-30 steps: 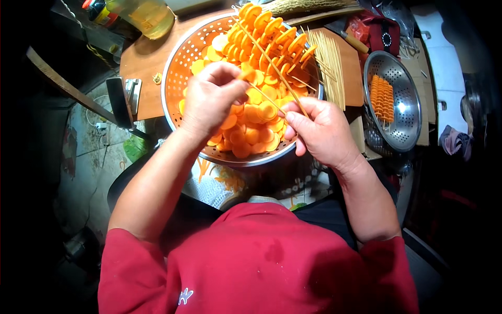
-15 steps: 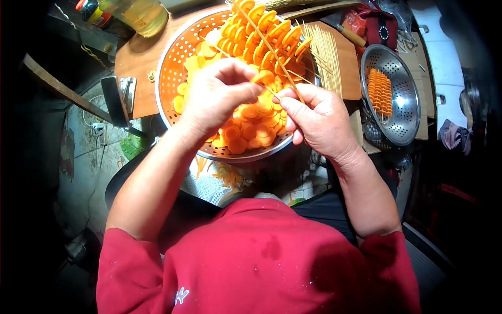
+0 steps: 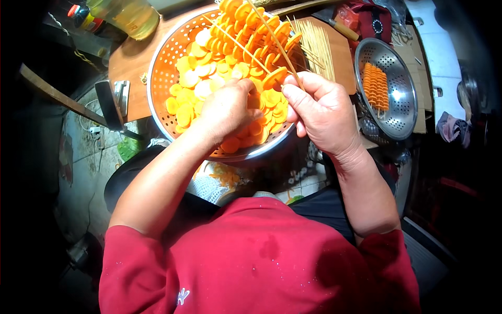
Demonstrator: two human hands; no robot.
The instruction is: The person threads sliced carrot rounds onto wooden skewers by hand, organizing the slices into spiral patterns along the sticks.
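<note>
Bottle, far left: a yellowish plastic bottle lies on the wooden board, beside the big colander.
Big colander, centre: a metal colander with an orange inside stands on the board, full of round carrot slices; some filled skewers lie across its far side.
Left hand: the left hand is down among the slices at the near side of the colander. Its fingers are curled together, but what they pinch is hidden under the hand, so the grip cannot be told.
Right hand: the right hand is clamped on a thin bamboo skewer, just right of the left hand. The stick points to the far side, with one slice near the fingers.
Spare sticks, far right: a bundle of bare skewers lies on the board.
Small colander, right: a smaller steel colander holds one finished carrot skewer.
Step in hand: probably threading slices on the stick, one after another.
Next move calls for: the left hand to bring a slice flat to the stick's end, well centred, so it does not split.
</note>
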